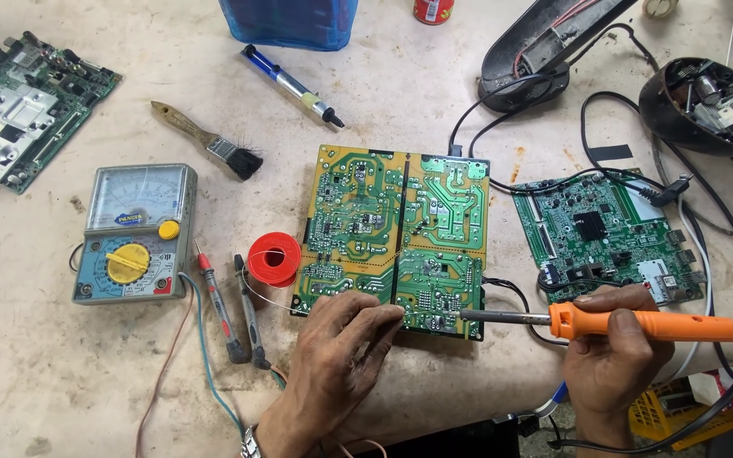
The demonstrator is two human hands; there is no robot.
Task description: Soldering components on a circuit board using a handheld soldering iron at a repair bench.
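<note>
- Solder-side circuit board [396, 242], yellow and green, lies flat at the middle of the dusty table [61, 382]; every place below is told from this board.
- Soldering iron [629, 324], orange-handled, lies level across the board's lower right corner, its metal tip touching the board near the lower edge.
- Right hand [617, 360] is closed around the iron's handle, just right of the board and below it.
- Left hand [341, 339] rests on the board's lower edge, fingers curled and pinched together; a thin solder wire runs to it, but whether the fingertips grip it cannot be told.
- Solder spool [274, 257], red, stands just left of the board, touching or nearly touching its edge.
- Two probes [235, 309] lie further left, beside an analogue multimeter [135, 233].
- Brush [209, 142] and blue desoldering pump [292, 86] lie above the board's upper left.
- Green mainboard [608, 233] lies just right of it, amid black cables.
</note>
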